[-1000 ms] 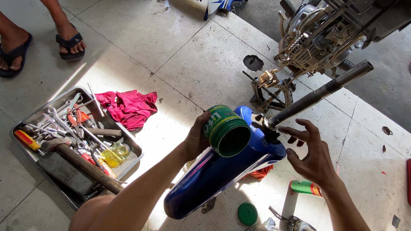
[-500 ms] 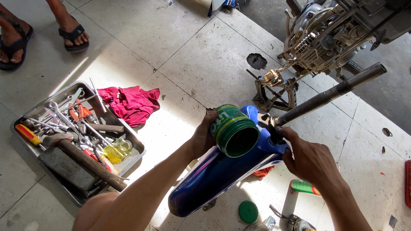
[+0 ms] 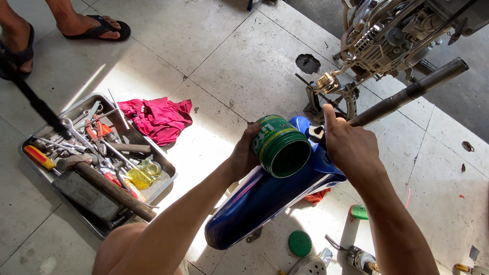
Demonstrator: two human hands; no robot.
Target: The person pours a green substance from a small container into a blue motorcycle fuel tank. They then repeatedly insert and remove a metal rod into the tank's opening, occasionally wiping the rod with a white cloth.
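A pale tiled floor (image 3: 214, 56) fills the view, sunlit in the middle. At the upper right stands a motorcycle engine (image 3: 392, 35) on its stand, and a dark metal tube (image 3: 407, 94) slants down from it toward the person's hands. Beneath the hands lies a glossy blue fender (image 3: 265, 198), running from the centre down toward the lower left. A metal tray (image 3: 168, 181) of spanners, screwdrivers and a hammer sits at the left, with a crumpled red rag (image 3: 158, 117) just beside it. A bystander's sandalled foot (image 3: 91, 25) shows at the top left.

The left hand (image 3: 244, 155) is wrapped around a green tub (image 3: 280, 145), tilted so its open mouth faces the camera; its inside looks green too. A green lid (image 3: 299, 243) lies on the floor well below it. The right hand (image 3: 349, 145), spread open over the tube's lower end a second ago, has since closed to a fist at that end, thumb raised, just beside the tub's rim. The tub itself has barely shifted. So the reach has become a grip on the tube's end, while the tub is held ready right next to it.
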